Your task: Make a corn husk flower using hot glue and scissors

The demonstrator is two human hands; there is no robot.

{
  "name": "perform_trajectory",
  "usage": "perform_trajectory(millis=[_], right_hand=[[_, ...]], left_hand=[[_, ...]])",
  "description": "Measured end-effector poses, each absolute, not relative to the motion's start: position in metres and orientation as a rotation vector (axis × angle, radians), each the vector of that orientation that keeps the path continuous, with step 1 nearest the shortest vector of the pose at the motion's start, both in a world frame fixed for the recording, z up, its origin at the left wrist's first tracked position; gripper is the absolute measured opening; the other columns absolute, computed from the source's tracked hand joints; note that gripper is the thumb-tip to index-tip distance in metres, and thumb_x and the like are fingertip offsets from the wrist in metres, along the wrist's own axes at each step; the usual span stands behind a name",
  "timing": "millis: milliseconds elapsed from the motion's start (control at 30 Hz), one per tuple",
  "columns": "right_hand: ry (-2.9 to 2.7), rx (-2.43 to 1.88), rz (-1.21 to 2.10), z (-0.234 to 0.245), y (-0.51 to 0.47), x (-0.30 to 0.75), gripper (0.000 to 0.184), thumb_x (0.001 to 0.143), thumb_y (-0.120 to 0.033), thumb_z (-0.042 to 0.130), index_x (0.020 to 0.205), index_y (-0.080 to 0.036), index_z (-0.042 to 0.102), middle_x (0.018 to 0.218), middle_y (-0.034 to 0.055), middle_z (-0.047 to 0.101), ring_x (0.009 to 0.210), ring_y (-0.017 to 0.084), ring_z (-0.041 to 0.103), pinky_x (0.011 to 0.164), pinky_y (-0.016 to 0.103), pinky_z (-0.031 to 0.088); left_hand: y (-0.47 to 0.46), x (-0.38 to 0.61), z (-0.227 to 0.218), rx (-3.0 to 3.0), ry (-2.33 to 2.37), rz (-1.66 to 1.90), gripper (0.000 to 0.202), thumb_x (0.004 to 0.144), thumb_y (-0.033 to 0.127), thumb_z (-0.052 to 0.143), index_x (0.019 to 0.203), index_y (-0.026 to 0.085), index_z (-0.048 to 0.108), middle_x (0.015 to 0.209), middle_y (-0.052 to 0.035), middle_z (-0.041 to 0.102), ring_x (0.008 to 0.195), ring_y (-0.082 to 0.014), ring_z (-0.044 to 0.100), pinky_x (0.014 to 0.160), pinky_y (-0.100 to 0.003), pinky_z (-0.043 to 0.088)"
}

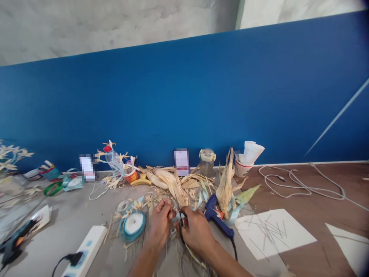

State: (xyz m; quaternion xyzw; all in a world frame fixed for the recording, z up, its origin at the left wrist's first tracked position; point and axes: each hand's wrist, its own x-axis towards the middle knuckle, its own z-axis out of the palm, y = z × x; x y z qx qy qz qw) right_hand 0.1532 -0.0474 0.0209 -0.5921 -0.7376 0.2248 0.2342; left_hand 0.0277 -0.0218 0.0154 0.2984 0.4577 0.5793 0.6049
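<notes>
Black-handled scissors (181, 230) are in my right hand (197, 231), its fingers wrapped through the handles. Close by on the left, my left hand (161, 221) is closed in a pinch, and what sits between the fingertips is too small to make out. A thin strand hangs below it. Just beyond both hands lies a heap of dried corn husks (170, 181) with scraps around it. A roll of blue ribbon (132, 226) rests left of my left hand. Right of my right hand lies a blue glue gun (217, 217), beside an upright dried husk bundle (226, 188).
A white power strip (89, 246) lies at front left. Paper with thin dark sticks (272, 231) and a white cable (305, 186) are on the right. Along the blue partition (184, 96) stand a jar (206, 163), a phone (181, 161) and a paper cup (242, 168).
</notes>
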Motion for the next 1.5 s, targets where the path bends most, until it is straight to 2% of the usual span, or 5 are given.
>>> perform_trajectory(millis=[400,933,1100,1300,1500], right_hand=[[-2.056,-1.622,0.588,0.019,-0.047,0.155,0.026,0.077,-0.024,0.060,0.103,-0.018,0.061,0.073,0.0040,0.070,0.075,0.022,0.063,0.075,0.028,0.035],[-2.076,-1.630,0.573,0.019,-0.046,0.156,0.023,0.080,-0.030,0.061,0.100,-0.020,0.064,0.075,0.0044,0.073,0.076,0.022,0.065,0.072,0.027,0.037],[-2.105,-1.621,0.572,0.017,-0.045,0.158,0.023,0.080,-0.033,0.062,0.098,-0.020,0.066,0.079,0.0060,0.073,0.080,0.024,0.065,0.073,0.027,0.039],[-2.108,-1.630,0.620,0.017,-0.044,0.159,0.027,0.079,-0.034,0.062,0.101,-0.019,0.067,0.078,0.0061,0.073,0.083,0.025,0.064,0.075,0.027,0.041],[-2.103,-1.647,0.658,0.018,-0.044,0.160,0.026,0.079,-0.035,0.062,0.101,-0.021,0.068,0.080,0.0068,0.072,0.086,0.026,0.063,0.073,0.026,0.042]], left_hand=[[-0.021,0.026,0.011,0.676,1.010,1.301,0.025,0.065,0.032,0.072,0.064,0.019,0.050,0.042,0.0098,0.042,0.041,-0.0056,0.031,0.044,-0.019,0.022],[-0.017,0.021,0.013,0.760,1.078,1.324,0.021,0.063,0.028,0.070,0.061,0.018,0.051,0.045,0.0093,0.043,0.040,-0.0048,0.034,0.046,-0.019,0.028],[-0.013,0.010,0.007,0.957,1.211,1.274,0.025,0.068,0.038,0.070,0.067,0.018,0.055,0.047,0.0089,0.042,0.042,-0.0059,0.033,0.044,-0.020,0.022],[-0.011,0.006,0.005,1.040,1.241,1.273,0.030,0.071,0.043,0.067,0.085,0.020,0.054,0.051,0.0098,0.043,0.043,-0.0073,0.034,0.044,-0.020,0.025],[-0.012,0.006,0.016,0.909,1.129,1.321,0.026,0.065,0.035,0.071,0.075,0.019,0.053,0.054,0.0096,0.043,0.042,-0.0042,0.030,0.044,-0.019,0.022]])
